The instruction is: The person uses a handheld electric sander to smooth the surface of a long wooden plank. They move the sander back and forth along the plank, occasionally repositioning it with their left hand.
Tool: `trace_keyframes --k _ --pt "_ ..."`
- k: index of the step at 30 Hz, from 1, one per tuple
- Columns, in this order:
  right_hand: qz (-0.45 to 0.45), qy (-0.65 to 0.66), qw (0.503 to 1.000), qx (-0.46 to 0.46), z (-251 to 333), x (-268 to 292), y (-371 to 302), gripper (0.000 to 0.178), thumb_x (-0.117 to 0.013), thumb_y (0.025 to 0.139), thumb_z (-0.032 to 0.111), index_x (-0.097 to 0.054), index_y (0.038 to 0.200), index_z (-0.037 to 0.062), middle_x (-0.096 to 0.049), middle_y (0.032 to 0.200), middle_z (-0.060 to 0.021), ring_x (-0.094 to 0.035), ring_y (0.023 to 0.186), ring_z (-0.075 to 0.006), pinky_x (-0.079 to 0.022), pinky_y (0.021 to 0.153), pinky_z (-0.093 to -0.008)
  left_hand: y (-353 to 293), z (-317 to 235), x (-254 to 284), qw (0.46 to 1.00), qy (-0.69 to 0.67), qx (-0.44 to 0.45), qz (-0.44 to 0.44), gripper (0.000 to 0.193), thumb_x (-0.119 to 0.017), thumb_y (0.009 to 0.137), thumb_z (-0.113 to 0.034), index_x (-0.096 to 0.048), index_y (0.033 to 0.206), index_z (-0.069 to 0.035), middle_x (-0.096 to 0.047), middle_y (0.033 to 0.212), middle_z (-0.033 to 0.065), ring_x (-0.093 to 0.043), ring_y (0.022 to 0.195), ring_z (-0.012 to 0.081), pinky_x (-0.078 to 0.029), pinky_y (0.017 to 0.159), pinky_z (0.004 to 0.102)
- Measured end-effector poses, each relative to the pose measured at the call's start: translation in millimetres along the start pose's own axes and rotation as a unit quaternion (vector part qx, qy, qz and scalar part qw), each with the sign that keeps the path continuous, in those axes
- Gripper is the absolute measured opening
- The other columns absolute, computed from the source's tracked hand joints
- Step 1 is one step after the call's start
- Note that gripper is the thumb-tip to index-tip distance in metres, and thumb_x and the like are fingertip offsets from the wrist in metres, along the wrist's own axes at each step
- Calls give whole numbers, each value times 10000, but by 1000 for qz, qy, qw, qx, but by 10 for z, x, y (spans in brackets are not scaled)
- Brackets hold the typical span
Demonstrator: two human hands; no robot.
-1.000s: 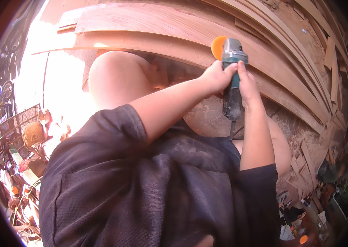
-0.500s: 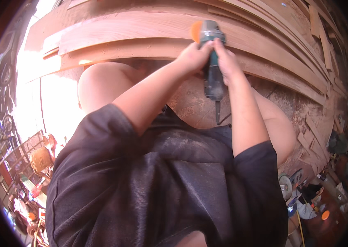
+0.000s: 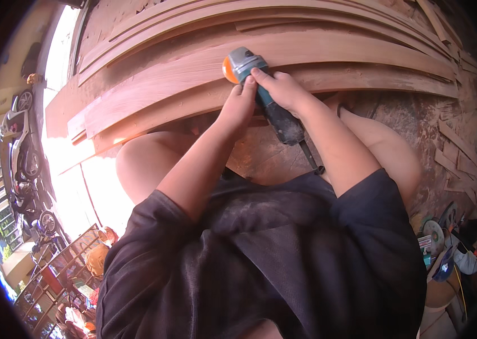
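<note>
Both my hands grip a teal and black angle grinder (image 3: 279,116) with a grey metal head and an orange disc (image 3: 229,70) on its left side. My left hand (image 3: 238,103) is closed on the body just behind the head. From the other side, my right hand (image 3: 285,90) wraps the casing, its thumb lying along the top. Under the tool runs a long, pale reddish wooden plank (image 3: 154,99), and the disc is over its face; whether they touch I cannot tell. The grinder's cord (image 3: 310,156) trails back toward my lap.
Several long boards (image 3: 193,17) lie beyond the plank. Offcuts (image 3: 460,151) are scattered on the dusty floor at the right, with discs and tools (image 3: 435,234) nearer me. Motorbikes (image 3: 24,141) stand outside at the far left. A wire rack (image 3: 63,260) is at the lower left.
The grinder and both hands have moved left along the plank, and the tool has tilted so its head points farther left. The whole view has also shifted.
</note>
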State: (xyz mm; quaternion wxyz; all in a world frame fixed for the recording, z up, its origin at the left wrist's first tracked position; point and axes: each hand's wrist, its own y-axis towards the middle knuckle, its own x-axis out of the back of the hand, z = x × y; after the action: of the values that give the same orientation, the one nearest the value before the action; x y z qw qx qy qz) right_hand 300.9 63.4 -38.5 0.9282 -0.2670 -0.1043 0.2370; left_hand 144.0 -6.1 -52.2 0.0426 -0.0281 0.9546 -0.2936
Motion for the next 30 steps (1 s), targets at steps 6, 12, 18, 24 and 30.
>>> trace_keyframes --k 6,12,18,24,30 --pt "-164 146 976 -15 -338 1092 -396 768 -687 1005 656 -688 1241 -75 -739 1026 -129 -708 870 -183 -569 798 -328 409 -471 -1251 983 65 78 154 760 -412 1114 -655 -454 1547 -33 -639 1381 248 -710 1160 421 -637 936 548" --pt "-207 233 950 -25 -484 1569 -499 733 -686 1011 642 -688 1295 -34 -757 1082 -124 -731 944 -201 -575 815 -341 576 -633 -1768 973 113 73 185 814 -449 1081 -697 -455 1520 -11 -617 1362 271 -714 1134 439 -657 893 551" --pt "-99 148 984 8 -179 812 -255 770 -701 1005 620 -684 1218 -119 -755 981 -164 -736 824 -211 -585 747 -346 481 -263 -843 984 165 -4 64 800 -433 1097 -697 -496 1512 -17 -601 1388 241 -673 1166 363 -580 974 511" --pt "31 -77 996 19 270 91 95 1086 -656 962 729 -529 1406 -254 -640 1346 -428 -676 1278 -444 -542 1047 -425 -388 -652 -425 975 -92 185 -81 762 -345 1102 -729 -409 1631 -184 -550 1513 183 -527 1387 350 -358 1151 664" --pt "26 -55 998 24 37 785 188 924 -675 985 690 -644 1287 -183 -750 1122 -236 -745 982 -275 -592 864 -345 350 -146 -604 999 -26 46 -4 779 -409 1110 -685 -387 1631 -106 -556 1505 199 -589 1339 332 -475 1110 580"
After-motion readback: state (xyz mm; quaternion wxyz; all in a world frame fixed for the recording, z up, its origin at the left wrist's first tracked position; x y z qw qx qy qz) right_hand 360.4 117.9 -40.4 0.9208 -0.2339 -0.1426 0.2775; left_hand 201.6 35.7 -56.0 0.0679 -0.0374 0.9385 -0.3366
